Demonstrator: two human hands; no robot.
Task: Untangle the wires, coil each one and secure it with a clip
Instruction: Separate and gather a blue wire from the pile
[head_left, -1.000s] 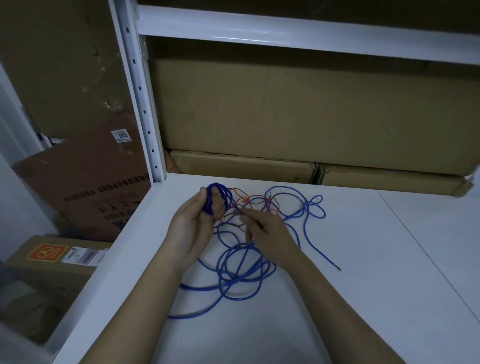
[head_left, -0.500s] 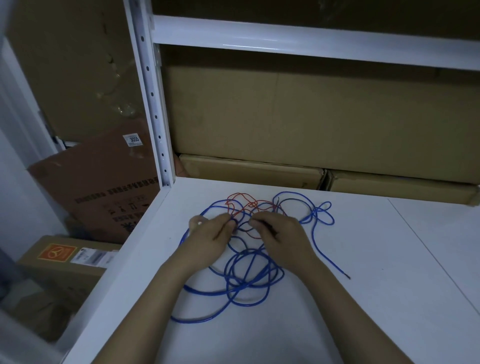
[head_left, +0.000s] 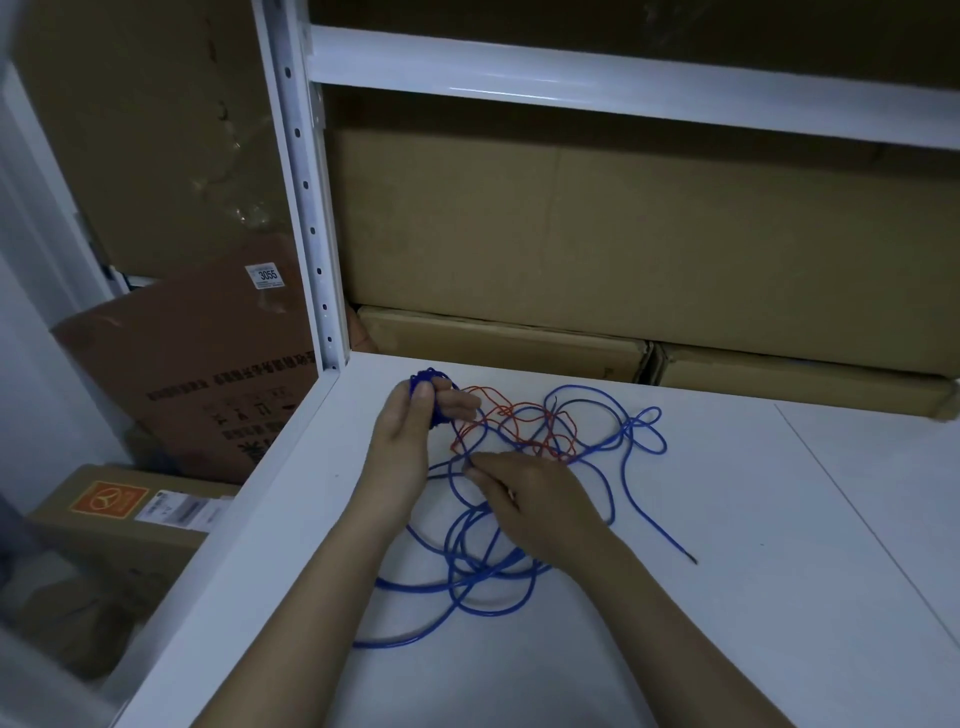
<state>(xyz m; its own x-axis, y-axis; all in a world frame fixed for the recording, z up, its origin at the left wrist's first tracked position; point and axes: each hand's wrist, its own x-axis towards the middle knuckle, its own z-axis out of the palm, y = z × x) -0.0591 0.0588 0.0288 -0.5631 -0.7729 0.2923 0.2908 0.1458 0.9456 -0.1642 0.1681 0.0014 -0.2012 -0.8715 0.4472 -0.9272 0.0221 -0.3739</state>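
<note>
A small blue coil (head_left: 427, 385) was gripped in the left hand (head_left: 410, 441) near the counter's (head_left: 779, 597) back-left corner; blue wire (head_left: 631, 441) was pinched by the right hand (head_left: 535, 506), fingertips partly hidden among loops tangled with red wire (head_left: 524, 415).

This looks like a storeroom or warehouse bay. A white metal shelving unit (head_left: 597, 83) with a perforated upright post (head_left: 306, 208) frames a white shelf surface (head_left: 727, 597), and behind it large plain cardboard cartons (head_left: 623, 234) are stacked tight against flatter long cartons (head_left: 498, 338). To the left, off the shelf, a brown printed box with a sticker reading 3055 (head_left: 208, 364) leans over a lower box with an orange label (head_left: 119, 509).
</note>
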